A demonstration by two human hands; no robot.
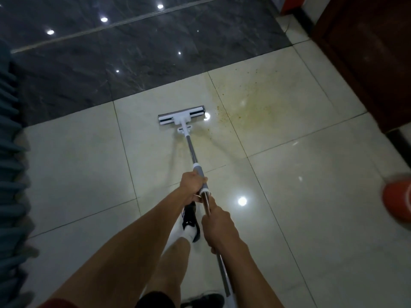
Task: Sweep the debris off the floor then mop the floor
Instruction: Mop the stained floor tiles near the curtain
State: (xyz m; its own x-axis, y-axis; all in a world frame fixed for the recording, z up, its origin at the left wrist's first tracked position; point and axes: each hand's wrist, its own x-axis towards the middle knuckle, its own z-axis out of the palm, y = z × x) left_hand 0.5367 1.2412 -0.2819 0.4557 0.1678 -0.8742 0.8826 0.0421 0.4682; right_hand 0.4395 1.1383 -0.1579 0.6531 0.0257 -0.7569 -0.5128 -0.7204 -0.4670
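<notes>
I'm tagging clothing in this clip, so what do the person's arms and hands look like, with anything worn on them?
Both forearms are bare. The left hand and right hand wear no gloves, rings or watch that I can see. No sleeve reaches the forearms; only a strip of reddish fabric shows at the bottom edge by the left arm.

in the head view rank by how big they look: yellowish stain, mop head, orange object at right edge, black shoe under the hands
1. yellowish stain, clearly largest
2. mop head
3. orange object and black shoe: look alike; the object is blurred and cut off by the frame edge, so no ranking.
</notes>
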